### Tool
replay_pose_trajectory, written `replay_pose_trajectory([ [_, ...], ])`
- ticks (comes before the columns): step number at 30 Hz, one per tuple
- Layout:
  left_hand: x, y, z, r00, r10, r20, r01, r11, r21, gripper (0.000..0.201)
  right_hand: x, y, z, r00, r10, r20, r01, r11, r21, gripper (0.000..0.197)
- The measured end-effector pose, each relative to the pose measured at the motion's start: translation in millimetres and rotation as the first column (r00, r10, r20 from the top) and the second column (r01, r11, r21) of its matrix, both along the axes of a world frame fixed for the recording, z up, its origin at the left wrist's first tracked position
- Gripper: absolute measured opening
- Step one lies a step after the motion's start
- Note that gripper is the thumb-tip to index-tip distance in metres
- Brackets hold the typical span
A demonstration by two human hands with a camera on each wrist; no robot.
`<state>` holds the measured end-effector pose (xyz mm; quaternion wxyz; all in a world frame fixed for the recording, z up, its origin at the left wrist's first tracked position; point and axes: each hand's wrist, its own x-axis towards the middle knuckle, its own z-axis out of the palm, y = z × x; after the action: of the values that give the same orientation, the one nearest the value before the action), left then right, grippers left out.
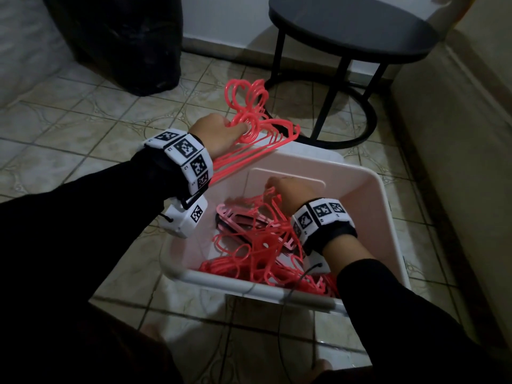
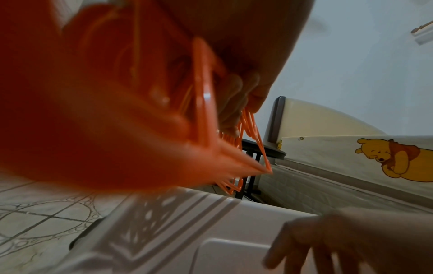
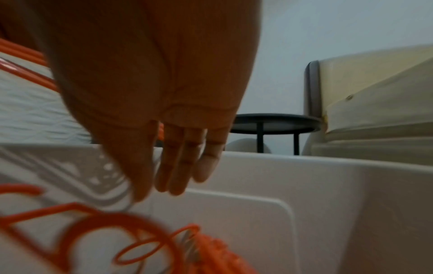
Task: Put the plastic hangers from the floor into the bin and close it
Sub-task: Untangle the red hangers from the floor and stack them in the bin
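A white plastic bin (image 1: 388, 206) stands on the tiled floor with a tangled pile of coral-pink hangers (image 1: 249, 245) in it. My left hand (image 1: 235, 128) grips a bundle of several more hangers (image 1: 266, 106) just past the bin's far left rim; their bars slant down over that rim. In the left wrist view the fingers (image 2: 234, 103) curl round the bundle (image 2: 203, 111). My right hand (image 1: 274, 187) is inside the bin, above the pile near the far wall. Its fingers (image 3: 182, 166) hang straight and hold nothing, with the pile (image 3: 140, 241) below.
A round black side table (image 1: 352, 26) stands just beyond the bin. A black bag (image 1: 124, 42) sits at the far left. A bed (image 1: 457, 134) runs along the right side, close to the bin. Bare feet show on the floor at the near edge.
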<state>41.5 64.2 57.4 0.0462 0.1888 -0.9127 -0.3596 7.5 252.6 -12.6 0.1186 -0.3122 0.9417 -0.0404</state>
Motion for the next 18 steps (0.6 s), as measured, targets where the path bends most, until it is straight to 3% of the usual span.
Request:
replay_pose_trajectory([
  [2, 0, 0, 1, 1.000, -0.001, 0.002, 0.001, 1.000, -0.003, 0.046, 11, -16, -8, 0.986, 0.082, 0.143, -0.087, 0.996, 0.026, 0.042],
  [5, 0, 1, 1, 1.000, -0.011, 0.000, 0.011, 1.000, 0.010, 0.044, 25, -27, -11, 0.978, 0.143, 0.154, -0.166, 0.974, 0.152, 0.032],
  [7, 1, 0, 2, 1.000, -0.014, 0.002, 0.014, 1.000, 0.011, 0.042, 22, -28, -8, 0.984, 0.073, 0.161, -0.081, 0.996, 0.042, 0.028],
  [9, 2, -3, 2, 1.000, -0.007, 0.001, 0.007, 1.000, 0.023, 0.041, 12, -26, -6, 0.955, -0.042, 0.295, 0.075, 0.992, -0.100, 0.026],
  [10, 2, -4, 2, 1.000, 0.000, 0.000, 0.000, 0.999, 0.033, 0.041, 8, -25, -3, 0.898, -0.105, 0.426, 0.195, 0.966, -0.172, 0.024],
  [12, 3, -7, 3, 1.000, 0.011, -0.006, -0.011, 0.999, 0.045, 0.042, 4, -24, 5, 0.697, -0.158, 0.700, 0.477, 0.830, -0.288, 0.025],
  [14, 4, -9, 5, 1.000, 0.015, -0.015, -0.015, 0.999, 0.041, 0.041, 1, -18, 11, 0.486, -0.134, 0.864, 0.685, 0.672, -0.281, 0.032],
  [15, 3, -10, 6, 1.000, 0.019, -0.022, -0.018, 0.999, 0.037, 0.041, -1, -12, 11, 0.432, -0.126, 0.893, 0.732, 0.627, -0.266, 0.036],
  [16, 3, -10, 7, 0.999, 0.022, -0.029, -0.021, 0.999, 0.034, 0.041, -1, -5, 13, 0.422, -0.114, 0.900, 0.753, 0.596, -0.278, 0.036],
  [18, 3, -10, 10, 0.999, 0.022, -0.038, -0.021, 0.999, 0.027, 0.042, -2, 11, 8, 0.528, -0.131, 0.839, 0.739, 0.558, -0.378, 0.019],
])
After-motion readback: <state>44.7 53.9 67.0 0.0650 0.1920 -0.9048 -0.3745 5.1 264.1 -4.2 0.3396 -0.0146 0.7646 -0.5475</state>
